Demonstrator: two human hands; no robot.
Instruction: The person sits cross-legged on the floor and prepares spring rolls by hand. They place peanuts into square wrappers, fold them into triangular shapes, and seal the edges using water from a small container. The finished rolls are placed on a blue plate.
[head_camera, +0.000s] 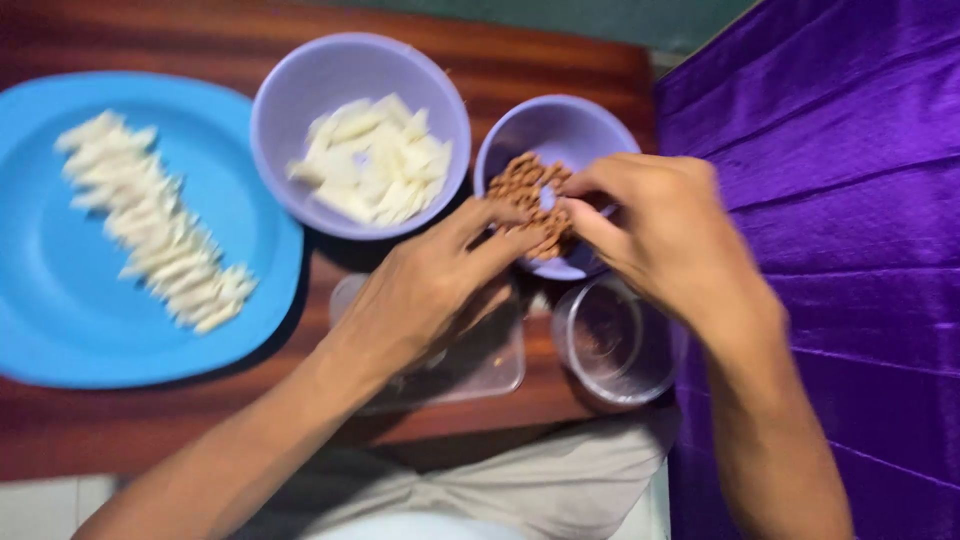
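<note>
Both forearms rise from the bottom edge toward frame centre. The left hand (425, 290) lies palm down, fingers stretched up-right. The right hand (665, 235) arches from the right, fingers curled, its fingertips meeting the left's.

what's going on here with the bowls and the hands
A person's left hand and right hand meet over a small lilac plastic bowl of brown nuts, fingers pinching at them. Beside it, a larger lilac bowl holds pale cut strips, and more strips lie in a row on a round blue plate. A clear round container sits below the hands on the wooden table.
</note>
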